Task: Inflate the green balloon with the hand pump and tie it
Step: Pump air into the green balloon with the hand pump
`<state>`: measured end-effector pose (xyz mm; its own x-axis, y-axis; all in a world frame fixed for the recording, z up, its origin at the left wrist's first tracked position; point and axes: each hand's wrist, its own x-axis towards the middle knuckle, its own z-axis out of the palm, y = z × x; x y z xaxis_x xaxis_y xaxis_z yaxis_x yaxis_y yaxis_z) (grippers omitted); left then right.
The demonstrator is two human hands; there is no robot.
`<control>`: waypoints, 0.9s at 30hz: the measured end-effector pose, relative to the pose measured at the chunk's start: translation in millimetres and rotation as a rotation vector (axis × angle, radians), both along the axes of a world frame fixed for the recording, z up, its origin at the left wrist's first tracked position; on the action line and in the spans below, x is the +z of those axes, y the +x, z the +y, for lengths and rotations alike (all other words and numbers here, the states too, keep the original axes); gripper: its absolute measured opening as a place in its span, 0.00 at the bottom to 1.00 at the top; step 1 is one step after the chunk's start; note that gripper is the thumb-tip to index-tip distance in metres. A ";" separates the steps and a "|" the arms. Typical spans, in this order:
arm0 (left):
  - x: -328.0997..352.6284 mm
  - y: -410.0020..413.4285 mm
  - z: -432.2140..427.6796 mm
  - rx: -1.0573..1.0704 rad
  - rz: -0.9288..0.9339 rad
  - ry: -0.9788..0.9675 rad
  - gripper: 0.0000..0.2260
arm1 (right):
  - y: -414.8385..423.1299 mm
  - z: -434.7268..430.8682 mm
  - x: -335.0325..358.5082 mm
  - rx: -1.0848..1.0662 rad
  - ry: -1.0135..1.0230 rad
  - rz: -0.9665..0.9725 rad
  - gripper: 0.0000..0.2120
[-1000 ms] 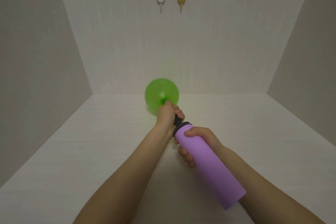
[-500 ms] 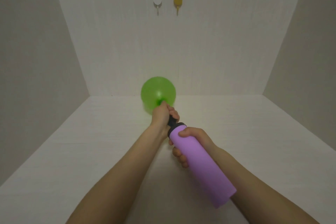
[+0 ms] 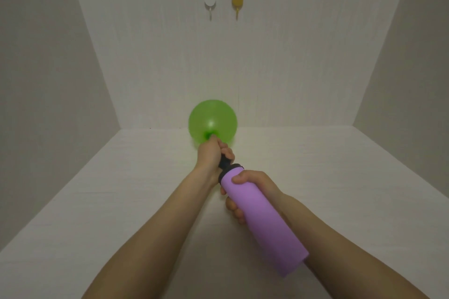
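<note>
Midway through inflation, the left hand (image 3: pixel 211 153) pinches the green balloon (image 3: pixel 212 122) neck onto the black nozzle (image 3: pixel 225 162), above the white tabletop (image 3: pixel 121 189); the right hand (image 3: pixel 252 185) clasps the purple hand pump (image 3: pixel 262 218) barrel. Light, thin-walled and likely slippery, the balloon is best held at the neck.

Open tabletop (image 3: pixel 340 172), walls (image 3: pixel 170 68) on three sides
</note>
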<state>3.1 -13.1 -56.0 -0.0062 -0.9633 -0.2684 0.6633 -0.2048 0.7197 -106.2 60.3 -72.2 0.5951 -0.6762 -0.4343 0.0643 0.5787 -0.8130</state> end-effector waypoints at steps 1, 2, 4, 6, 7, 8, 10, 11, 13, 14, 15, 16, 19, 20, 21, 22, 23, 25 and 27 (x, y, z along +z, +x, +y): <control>2.9 3.7 -2.6 -0.005 0.004 -0.003 0.16 | 1.1 0.2 0.8 0.004 0.001 -0.009 0.16; 6.4 9.4 -6.8 -0.005 0.011 -0.005 0.16 | 0.8 1.4 0.7 0.021 0.004 -0.023 0.17; 13.9 23.5 -18.8 0.018 0.031 -0.015 0.16 | -1.8 6.2 -0.8 0.083 -0.002 -0.051 0.22; 15.4 35.1 -28.9 0.044 0.044 -0.011 0.15 | -5.2 12.3 -3.1 0.132 -0.007 -0.038 0.22; 14.4 37.8 -30.5 0.051 0.044 -0.004 0.15 | -5.8 14.5 -3.3 0.130 0.001 -0.026 0.19; 12.1 36.9 -29.1 0.049 0.042 0.004 0.15 | -6.1 14.8 -3.3 0.116 0.004 -0.014 0.18; 5.5 27.1 -20.3 0.032 0.040 0.012 0.15 | -4.8 11.1 -1.4 0.081 -0.007 0.014 0.16; 2.1 20.1 -14.0 0.028 0.032 0.016 0.16 | -3.1 9.1 0.2 0.059 -0.007 0.030 0.16; -3.3 9.5 -3.4 0.033 0.005 0.019 0.17 | 1.9 5.3 1.9 0.030 -0.001 0.043 0.15; -4.1 7.5 -1.6 0.036 -0.001 0.016 0.17 | 3.9 3.5 2.1 0.021 -0.002 0.042 0.15; -2.9 8.5 -2.6 0.033 0.003 0.019 0.17 | 5.6 3.0 2.4 0.011 0.001 0.035 0.15; -1.0 11.7 -6.1 0.029 0.010 0.025 0.16 | 5.8 3.6 2.0 0.002 0.012 0.026 0.15; 11.1 27.4 -24.0 0.033 -0.018 0.012 0.15 | -0.6 9.9 0.3 0.043 0.021 -0.011 0.16; 14.4 31.4 -29.4 0.039 -0.032 0.010 0.15 | -3.6 12.6 -0.6 0.068 0.015 -0.026 0.18; 16.6 34.0 -33.0 0.046 -0.043 0.009 0.14 | -6.3 15.3 -1.3 0.086 0.014 -0.035 0.20; 17.1 34.0 -34.3 0.050 -0.041 0.007 0.14 | -8.3 16.6 -1.6 0.093 0.014 -0.031 0.20; 16.3 32.3 -33.1 0.047 -0.033 0.002 0.15 | -8.8 16.5 -1.0 0.089 0.010 -0.018 0.18; 10.2 21.6 -23.5 0.020 -0.004 -0.008 0.15 | -7.6 12.9 -0.1 0.049 0.001 0.014 0.15; 2.1 7.5 -9.6 0.002 0.002 0.004 0.16 | -3.8 7.9 0.8 0.006 0.004 0.027 0.15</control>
<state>10.5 -22.7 -53.9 -0.0048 -0.9623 -0.2720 0.6650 -0.2062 0.7178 -110.0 68.3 -71.4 0.5876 -0.6706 -0.4527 0.0389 0.5823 -0.8121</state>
